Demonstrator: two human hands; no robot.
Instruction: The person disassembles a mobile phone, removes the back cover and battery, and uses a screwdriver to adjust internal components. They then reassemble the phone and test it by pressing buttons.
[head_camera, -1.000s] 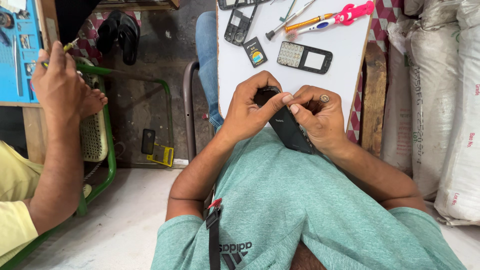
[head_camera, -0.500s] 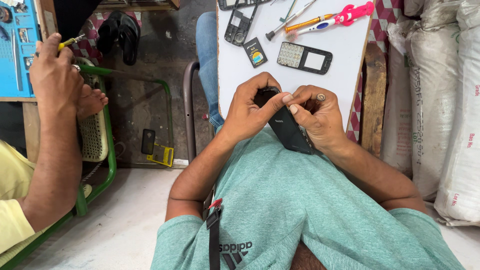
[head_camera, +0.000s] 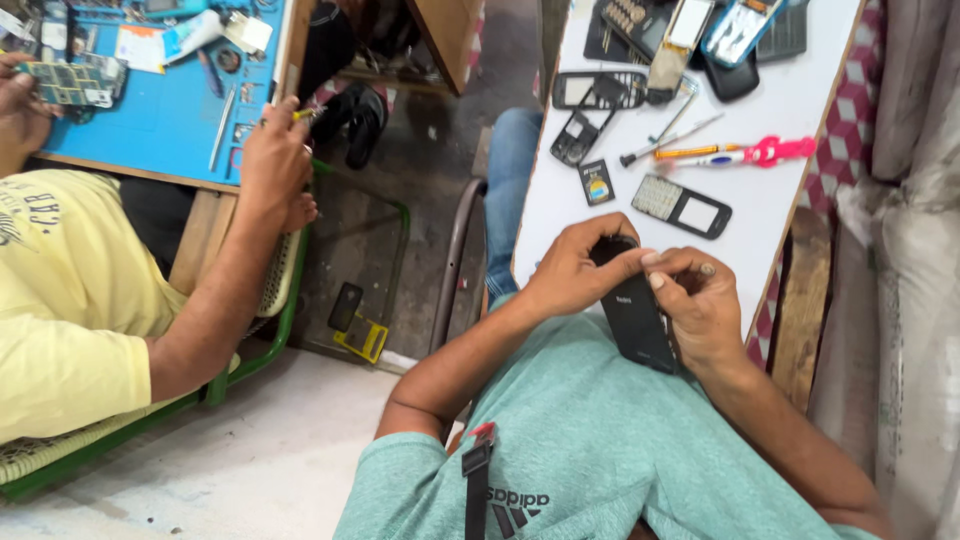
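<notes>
Both my hands hold a black mobile phone (head_camera: 634, 318) against my chest, back side up, at the near edge of a white table (head_camera: 790, 110). My left hand (head_camera: 572, 268) grips its top end, fingers curled over it. My right hand (head_camera: 698, 300) holds its right side, the thumb pressing near the top edge. On the table just beyond lie a black keypad frame (head_camera: 684, 206), a small battery (head_camera: 597, 184), black phone shells (head_camera: 585, 118), a pink-handled tool (head_camera: 745, 153) and a screwdriver (head_camera: 668, 140).
More phone parts (head_camera: 690, 32) lie at the table's far end. To the left sits a person in a yellow shirt (head_camera: 62, 300) at a blue work mat (head_camera: 150, 110), one hand (head_camera: 277, 160) holding a small tool. A green chair frame (head_camera: 280, 330), black shoes (head_camera: 352, 120), grey sacks (head_camera: 915, 250).
The view has shifted so more of the table and the blue mat show. The other person's hand has moved from near the chair toward the mat's edge. My hands stay on the phone.
</notes>
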